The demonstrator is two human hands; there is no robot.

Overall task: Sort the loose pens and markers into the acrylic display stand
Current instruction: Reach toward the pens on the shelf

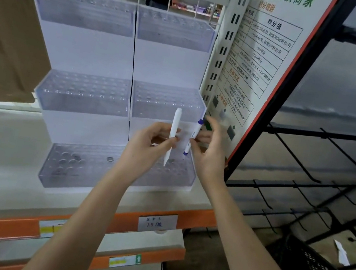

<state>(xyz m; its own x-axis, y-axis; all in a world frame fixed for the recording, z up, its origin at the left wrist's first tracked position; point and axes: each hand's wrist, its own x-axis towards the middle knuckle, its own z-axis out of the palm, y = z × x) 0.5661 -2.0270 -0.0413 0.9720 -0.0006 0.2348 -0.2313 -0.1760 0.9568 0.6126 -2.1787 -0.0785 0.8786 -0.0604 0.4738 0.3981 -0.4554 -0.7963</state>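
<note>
Shop shelves (114, 204) hold a clear acrylic stand (98, 99) with three steps full of little holes. Both arms reach up in front of it. One left hand (147, 144) pinches a white pen (174, 132), standing almost straight up. Beside it, the right hand (206, 153) pinches a pen with blue ends (193, 137), tip down over the bottom step.

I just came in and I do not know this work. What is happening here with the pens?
A person stands at a shelf with a clear tiered stand on it. The left hand holds a white pen, point down, and the right hand pinches a pen with blue ends. Both pens hover above the holes of the lowest tier. No pen stands in the stand yet.
</note>
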